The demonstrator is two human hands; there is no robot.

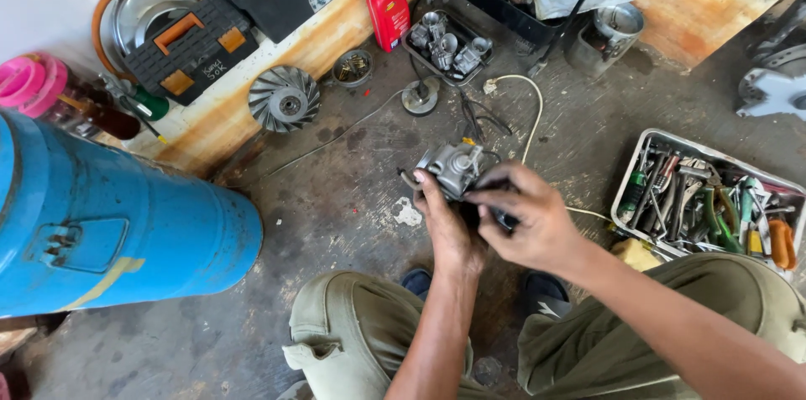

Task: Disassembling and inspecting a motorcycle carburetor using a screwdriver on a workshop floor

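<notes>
One carburettor (454,168) sits between two hands. The left hand (449,228) cups it from below, fingers curled up around its near side and thumb against the body, so it grasps the grey metal casting. The right hand (531,219) comes over from the right, its fingertips (480,196) pinched on the dark lower part of the same carburettor, just beside the left thumb; what exactly they pinch is hidden. The carburettor thus lies above the left palm and at the tips of the right hand, raised off the concrete floor (336,207).

Beyond the hands, further from the person, one small black tray (411,41) holds several more metal carburettor parts, too crowded to count. One red oil bottle (387,14) stands just left of that tray. One round finned pulley (285,99) leans against the wooden ledge, well to the left of the left hand. One blue cylinder (117,224) lies far left. One white tool tray (628,177), full of pliers and screwdrivers, rests to the right of the right hand. One white cable (532,110) curls past the hands.
</notes>
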